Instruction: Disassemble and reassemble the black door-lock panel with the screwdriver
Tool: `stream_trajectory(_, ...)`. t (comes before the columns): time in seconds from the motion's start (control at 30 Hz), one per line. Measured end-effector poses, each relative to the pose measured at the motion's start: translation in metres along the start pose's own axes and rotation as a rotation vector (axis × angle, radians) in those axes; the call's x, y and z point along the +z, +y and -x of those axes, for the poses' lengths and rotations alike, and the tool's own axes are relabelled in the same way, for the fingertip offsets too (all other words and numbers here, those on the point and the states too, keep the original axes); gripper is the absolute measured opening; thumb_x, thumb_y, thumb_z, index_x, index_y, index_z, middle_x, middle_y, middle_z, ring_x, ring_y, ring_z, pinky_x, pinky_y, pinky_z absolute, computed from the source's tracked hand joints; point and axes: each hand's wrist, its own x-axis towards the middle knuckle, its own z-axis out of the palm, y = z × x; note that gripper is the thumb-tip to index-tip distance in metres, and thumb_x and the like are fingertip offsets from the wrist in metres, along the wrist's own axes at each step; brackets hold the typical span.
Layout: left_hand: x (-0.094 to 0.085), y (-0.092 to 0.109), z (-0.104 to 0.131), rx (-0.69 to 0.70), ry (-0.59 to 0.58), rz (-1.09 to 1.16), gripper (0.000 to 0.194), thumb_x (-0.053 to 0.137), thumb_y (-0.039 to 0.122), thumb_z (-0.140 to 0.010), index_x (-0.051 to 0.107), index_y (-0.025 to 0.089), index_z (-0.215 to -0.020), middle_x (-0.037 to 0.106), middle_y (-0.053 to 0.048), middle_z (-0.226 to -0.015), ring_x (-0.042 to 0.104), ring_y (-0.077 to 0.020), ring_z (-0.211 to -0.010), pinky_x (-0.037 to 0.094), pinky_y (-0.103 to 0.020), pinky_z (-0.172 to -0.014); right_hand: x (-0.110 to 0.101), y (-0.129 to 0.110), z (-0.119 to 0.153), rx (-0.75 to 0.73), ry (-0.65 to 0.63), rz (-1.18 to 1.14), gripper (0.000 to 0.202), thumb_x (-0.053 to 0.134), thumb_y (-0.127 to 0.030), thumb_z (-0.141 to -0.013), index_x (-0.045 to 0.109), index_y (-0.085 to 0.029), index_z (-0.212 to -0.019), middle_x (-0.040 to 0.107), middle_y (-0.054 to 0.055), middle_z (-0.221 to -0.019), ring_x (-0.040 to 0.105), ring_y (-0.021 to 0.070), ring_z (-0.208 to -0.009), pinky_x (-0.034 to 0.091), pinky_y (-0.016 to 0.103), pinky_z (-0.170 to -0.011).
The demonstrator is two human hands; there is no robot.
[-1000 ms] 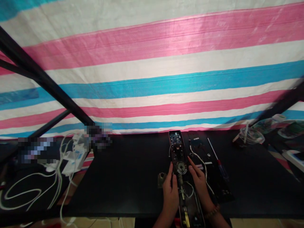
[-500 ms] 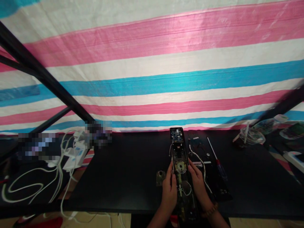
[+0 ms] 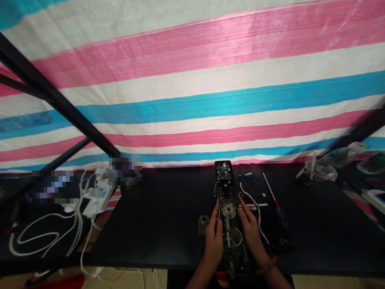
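A long black device housing (image 3: 229,210) lies lengthwise between my hands, with a blue circuit board (image 3: 223,171) at its far end and a round part with thin white wires farther down. My left hand (image 3: 213,241) grips its left edge. Along the right edge my right hand (image 3: 251,230) holds it, fingers pointing forward. A small dark bracket with a round hole (image 3: 203,224) rests on the table just left of my left hand. To the right of the housing runs a white cable (image 3: 258,216). The housing's near end is dim.
A screwdriver (image 3: 275,200) and a dark flat panel (image 3: 281,241) lie on the right of the black table (image 3: 156,224). Coiled clear material (image 3: 323,171) sits at the back right. White cables (image 3: 80,216) tangle at the left, below a dark metal frame (image 3: 75,116).
The view has shifted slightly. My right index finger now reaches a little farther forward along the housing's edge. Both hands stay on the housing.
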Motion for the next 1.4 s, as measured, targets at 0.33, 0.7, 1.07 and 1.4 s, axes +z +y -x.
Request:
stream_trajectory(0.33,-0.003,0.005,0.008,-0.001,-0.074,0.248,0.071,0.057,0.060,-0.090,0.042,0.022,-0.149,0.060,-0.016,-0.141,0.059,-0.0305,-0.129,0.048,-0.044,-0.108,-0.008,0.006,-0.001,-0.010,0.001,-0.048,0.060,0.069,-0.056,-0.084,0.065,-0.023,-0.134,0.063,0.008,-0.139,0.060,0.0291,-0.128,0.049,0.041,-0.106)
stream_trajectory(0.7,-0.004,0.001,0.009,-0.012,-0.094,0.305,0.091,0.062,0.063,-0.086,0.021,0.027,-0.158,0.051,-0.017,-0.150,0.052,-0.0320,-0.136,0.043,-0.046,-0.112,-0.009,0.007,-0.002,-0.018,-0.016,-0.061,0.055,0.069,-0.059,-0.084,0.071,-0.023,-0.125,0.070,0.010,-0.130,0.064,0.0315,-0.122,0.050,0.044,-0.105)
stream_trajectory(1.07,-0.005,-0.011,0.012,0.092,-0.189,0.287,0.081,0.049,0.059,-0.095,0.015,0.027,-0.161,0.036,-0.013,-0.161,0.035,-0.0315,-0.147,0.029,-0.046,-0.121,-0.010,0.013,-0.002,-0.108,-0.007,-0.016,0.054,0.066,-0.059,-0.087,0.071,-0.022,-0.125,0.069,0.012,-0.130,0.064,0.0314,-0.122,0.054,0.044,-0.103)
stream_trajectory(1.4,-0.008,-0.006,0.016,0.176,-0.278,0.165,0.093,0.044,0.071,-0.091,0.007,0.024,-0.162,0.014,-0.011,-0.169,0.015,-0.0334,-0.154,0.014,-0.046,-0.126,-0.014,0.023,-0.004,-0.123,-0.036,-0.044,0.051,0.065,-0.055,-0.089,0.068,-0.024,-0.129,0.066,0.011,-0.136,0.061,0.0309,-0.128,0.048,0.045,-0.108)
